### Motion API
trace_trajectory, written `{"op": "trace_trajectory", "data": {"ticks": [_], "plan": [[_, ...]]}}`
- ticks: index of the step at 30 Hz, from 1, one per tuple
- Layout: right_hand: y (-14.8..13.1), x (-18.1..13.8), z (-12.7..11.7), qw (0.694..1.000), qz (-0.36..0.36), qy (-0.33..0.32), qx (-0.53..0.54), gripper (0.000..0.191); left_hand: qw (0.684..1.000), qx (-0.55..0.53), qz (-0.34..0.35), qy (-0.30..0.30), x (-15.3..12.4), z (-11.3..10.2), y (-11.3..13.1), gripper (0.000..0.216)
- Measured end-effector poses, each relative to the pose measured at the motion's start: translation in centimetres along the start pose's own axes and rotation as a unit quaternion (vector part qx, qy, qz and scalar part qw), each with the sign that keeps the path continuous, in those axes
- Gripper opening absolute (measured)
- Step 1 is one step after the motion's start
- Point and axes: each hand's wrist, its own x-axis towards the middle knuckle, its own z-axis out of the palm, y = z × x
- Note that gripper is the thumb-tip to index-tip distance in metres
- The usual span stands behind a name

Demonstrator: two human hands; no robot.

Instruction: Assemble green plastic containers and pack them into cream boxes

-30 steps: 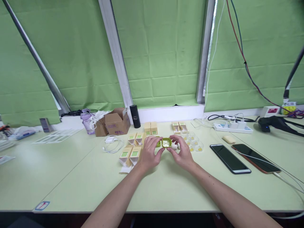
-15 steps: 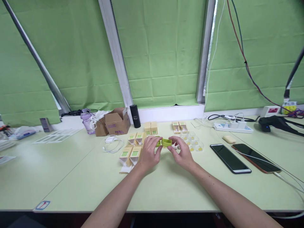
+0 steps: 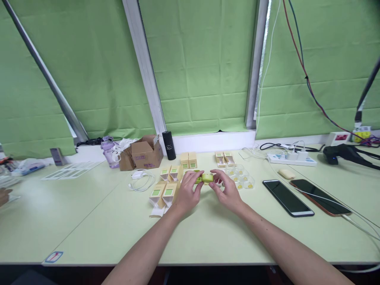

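Observation:
Above the table in the middle, a small yellow-green case (image 3: pixel 207 177) is pinched between my two hands. My left hand (image 3: pixel 189 191) is closed on its left end with thumb and fingers. On the other end, the fingertips of my right hand (image 3: pixel 228 190) grip it. A further green piece shows behind my left fingers, partly hidden. Left of my left hand lie several beige cartons with green windows (image 3: pixel 169 192), some with flaps open. Beyond my right hand are clear round cups with yellow centres (image 3: pixel 248 183).
Two phones (image 3: pixel 287 198) lie at right near a power strip (image 3: pixel 292 159). A brown cardboard box (image 3: pixel 147 152), a purple bottle (image 3: pixel 109 153) and a black cylinder (image 3: pixel 169 145) stand at the back. A white charger cable (image 3: pixel 142 181) is coiled at left. Another person's hand (image 3: pixel 4 196) shows at the left edge.
The case has turned between my fingers, so its smooth closed side shows instead of its hollow. Another person's hand has come in at the left edge.

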Motion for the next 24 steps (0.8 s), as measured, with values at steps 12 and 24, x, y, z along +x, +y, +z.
{"op": "trace_trajectory", "data": {"ticks": [12, 24], "plan": [[1.0, 0.0, 0.2, 0.999, -0.037, -0.005, -0.034, 0.041, 0.996, -0.062, -0.070, -0.003, 0.0, 0.2, 0.2, 0.030], [0.6, 0.1, 0.0, 0.999, -0.030, -0.015, 0.005, 0.039, 0.996, -0.040, -0.081, -0.006, 0.0, -0.2, 0.2, 0.030]]}}
